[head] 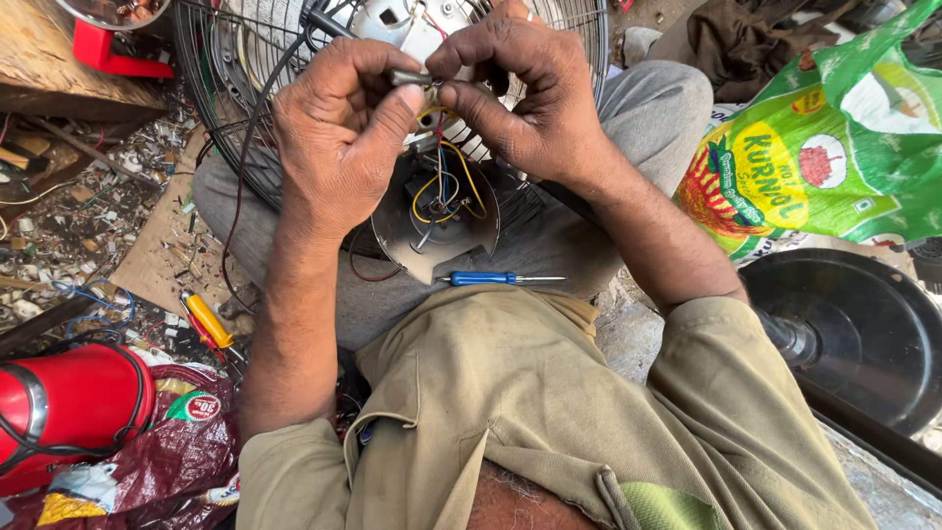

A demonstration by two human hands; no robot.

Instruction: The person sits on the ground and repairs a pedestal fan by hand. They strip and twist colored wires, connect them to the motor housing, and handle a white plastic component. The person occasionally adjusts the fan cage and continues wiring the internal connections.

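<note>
Nearest the camera is the person's olive shirt point(530, 412), and just beyond its front edge a blue-handled screwdriver point(491, 279) lies flat across the grey trousers point(549, 245) of the lap. The person sits on rough ground point(88, 226) littered with wire scraps, chips and cardboard. At the near left edge of that ground rests a red kettle-like vessel point(69, 407) on a maroon plastic bag point(167, 461); a yellow-handled screwdriver point(208, 320) lies just past it. At the right, a black round fan base point(863, 334) stands beside the knee, and beyond it a green printed sack point(824, 157).

On the lap, past the blue screwdriver, a fan motor housing point(437, 211) sits open, with yellow, blue and red wires looped inside. Behind it the wire fan guard point(235, 118) stands against the knees.

Above the housing, both hands meet. The left hand point(334, 128) is clenched, its thumb and forefinger pinching a small dark wire end point(410, 77). The right hand point(530, 93) pinches the same wire end from the other side, touching the left fingertips. The yellow wires point(461, 162) run down from the pinch into the housing.
</note>
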